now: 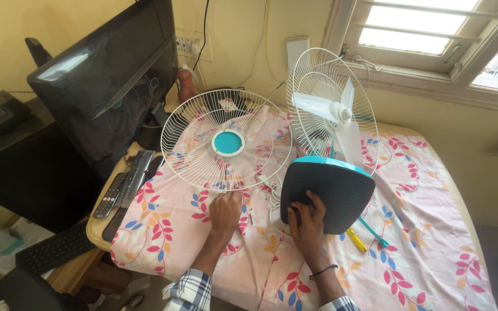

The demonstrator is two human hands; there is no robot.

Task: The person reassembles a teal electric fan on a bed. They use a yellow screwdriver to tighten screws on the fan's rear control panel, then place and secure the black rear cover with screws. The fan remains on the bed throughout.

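Table: wide surface under a pink floral cloth (pixel 422 230), extending from the person toward the wall and window
Monitor: dark screen (pixel 105 75) at the far left, tilted, well apart from both hands
Fan body: rear guard with white blades (pixel 332 109) standing upright on the far side; its dark base with teal rim (pixel 328 193) is turned toward the person, long axis running away from the person toward the window
Front guard: detached white wire grille with teal centre cap (pixel 227 141), leaning tilted beside the fan body, on its left
Right hand: right hand (pixel 306 222) lies palm-down on the near lower edge of the base, fingers spread and pressing, not closed around anything
Left hand: left hand (pixel 226 210) sits on the cloth just below the grille's lower rim, fingers curled toward the rim; contact with the wire cannot be told
Key relation: grille lies directly ahead of the left hand, the nearer one; base lies under the right
Small items: remote controls (pixel 119 193) at the table's left edge; yellow-handled tool (pixel 357 241) near the base
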